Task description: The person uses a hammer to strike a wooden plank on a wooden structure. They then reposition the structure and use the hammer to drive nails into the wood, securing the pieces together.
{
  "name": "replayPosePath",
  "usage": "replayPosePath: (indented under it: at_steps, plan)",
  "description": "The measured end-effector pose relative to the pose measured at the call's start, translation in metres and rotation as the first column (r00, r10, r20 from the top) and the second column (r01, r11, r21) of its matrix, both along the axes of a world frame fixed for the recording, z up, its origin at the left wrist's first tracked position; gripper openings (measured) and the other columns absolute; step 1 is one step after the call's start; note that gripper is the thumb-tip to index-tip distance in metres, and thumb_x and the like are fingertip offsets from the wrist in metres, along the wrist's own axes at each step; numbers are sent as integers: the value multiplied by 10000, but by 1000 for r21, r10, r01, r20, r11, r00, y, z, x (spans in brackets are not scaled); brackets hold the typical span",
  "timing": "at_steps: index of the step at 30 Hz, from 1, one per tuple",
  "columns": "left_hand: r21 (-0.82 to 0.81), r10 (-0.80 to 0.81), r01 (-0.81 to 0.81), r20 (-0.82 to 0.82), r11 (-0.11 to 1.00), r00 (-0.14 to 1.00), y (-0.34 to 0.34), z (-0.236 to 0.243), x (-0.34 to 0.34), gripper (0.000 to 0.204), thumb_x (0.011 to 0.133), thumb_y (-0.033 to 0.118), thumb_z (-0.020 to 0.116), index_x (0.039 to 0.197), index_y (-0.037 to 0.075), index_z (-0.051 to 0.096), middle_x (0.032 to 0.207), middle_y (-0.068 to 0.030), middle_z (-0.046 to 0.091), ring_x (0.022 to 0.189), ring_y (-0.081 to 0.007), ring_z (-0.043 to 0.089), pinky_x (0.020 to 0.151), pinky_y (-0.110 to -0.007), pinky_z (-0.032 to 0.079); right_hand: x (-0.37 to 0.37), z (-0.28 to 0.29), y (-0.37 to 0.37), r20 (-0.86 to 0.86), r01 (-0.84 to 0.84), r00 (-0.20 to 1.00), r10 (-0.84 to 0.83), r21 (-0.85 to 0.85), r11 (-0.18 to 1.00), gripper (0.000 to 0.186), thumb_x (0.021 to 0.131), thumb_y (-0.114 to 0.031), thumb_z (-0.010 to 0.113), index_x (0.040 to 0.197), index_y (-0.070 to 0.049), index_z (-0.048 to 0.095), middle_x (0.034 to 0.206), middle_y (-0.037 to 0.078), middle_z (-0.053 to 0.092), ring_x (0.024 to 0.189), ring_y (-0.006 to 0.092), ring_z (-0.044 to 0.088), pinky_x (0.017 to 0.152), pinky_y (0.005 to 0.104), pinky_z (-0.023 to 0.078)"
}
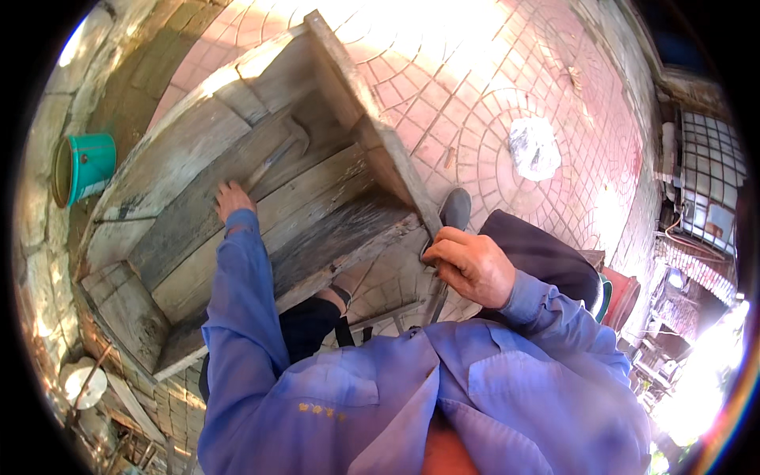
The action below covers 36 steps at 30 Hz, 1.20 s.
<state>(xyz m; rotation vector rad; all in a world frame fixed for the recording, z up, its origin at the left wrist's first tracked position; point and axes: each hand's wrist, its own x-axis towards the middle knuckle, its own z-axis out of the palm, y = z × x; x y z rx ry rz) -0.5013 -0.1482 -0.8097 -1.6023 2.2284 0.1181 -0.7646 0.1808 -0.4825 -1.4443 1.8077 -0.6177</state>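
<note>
the right hand is curled at the corner of the wooden box, its fingertips too hidden to tell what they pinch; the sleeve and box cover much of the legs. in the box, the left hand, half-open, lies by the blurred hammer's handle, grip unclear. beyond are a green bucket and, on glare-washed paving, a crumpled plastic bag.
</note>
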Motion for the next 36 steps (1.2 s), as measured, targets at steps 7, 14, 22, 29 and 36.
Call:
replayPosePath:
  at_steps: [7, 14, 22, 29, 36]
  plan:
    - [241, -20, 54, -143, 969, 990, 30, 43, -11, 452, 792, 313, 729, 1160, 59, 662, 1106, -206, 695, 1044, -382, 676, 894, -467, 540, 12, 3, 12, 154, 54, 987, -46, -46, 998, 165, 825, -11, 601, 987, -21, 630, 911, 151, 584, 800, 374, 619, 713, 447, 511]
    - [386, 271, -102, -416, 917, 868, 63, 186, -3, 390, 756, 306, 705, 1001, 4, 731, 795, -224, 691, 768, -356, 698, 748, -447, 531, 27, 28, 1, 176, 83, 983, -55, -159, 984, 169, 804, -53, 573, 944, -9, 657, 899, 212, 644, 891, 420, 629, 793, 492, 516]
    - [193, 175, 22, -930, 981, 324, 289, 324, -74, 280, 897, 258, 693, 1039, 24, 635, 812, -207, 656, 718, -360, 658, 664, -447, 512, 13, 45, 11, 594, 441, 754, -281, -141, 886, 392, 1016, -343, 594, 1078, 43, 621, 968, 146, 700, 900, 228, 697, 811, 366, 553]
    - [89, 15, 238, -956, 967, 294, 248, 312, -99, 274, 967, 202, 616, 1165, 31, 698, 1106, -160, 727, 944, -233, 709, 845, -362, 540, -71, 85, 46, 803, 781, 300, -516, 104, 616, 186, 970, -169, 649, 1023, -5, 578, 785, 9, 534, 544, 74, 502, 449, 229, 405]
    - [4, -536, 699, -639, 715, 552, 122, 159, -134, 201, 903, 167, 612, 1025, 75, 743, 989, -164, 726, 931, -391, 679, 827, -451, 545, -164, 53, 96, 731, 702, 35, -681, 467, 538, 253, 1034, -152, 564, 1156, 61, 503, 841, 18, 496, 567, 27, 421, 434, 187, 370]
